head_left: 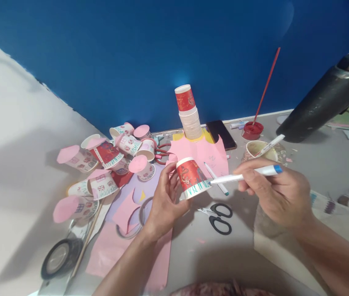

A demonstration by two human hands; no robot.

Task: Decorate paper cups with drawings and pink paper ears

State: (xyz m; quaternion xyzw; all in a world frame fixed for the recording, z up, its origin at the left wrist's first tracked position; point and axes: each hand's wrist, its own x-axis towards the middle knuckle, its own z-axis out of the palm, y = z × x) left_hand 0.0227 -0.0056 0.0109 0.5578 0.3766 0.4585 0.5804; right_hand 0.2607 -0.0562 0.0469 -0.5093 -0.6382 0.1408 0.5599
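Note:
My left hand (168, 201) is closed around a red paper cup (191, 176), tilted upside down, with blue-green zigzag strokes along its lower white band. In my right hand (279, 189) is a white marker pen (242, 176) with a blue end. Its tip meets the right edge of the cup's band, or stops just short of it; I cannot tell which. Below the cup lie black-handled scissors (220, 218). A second marker (219, 181) rests on the table behind the cup, on the edge of a cut pink paper sheet (199, 150).
Several decorated cups with pink paper tops (103, 185) crowd the left. A cup stack (189, 115) stands by the blue wall, beside a phone (222, 133). Rightward are a red paint pot (253, 130), a cup holding a pen (259, 150) and a black bottle (319, 98). Tape (60, 259) lies lower left.

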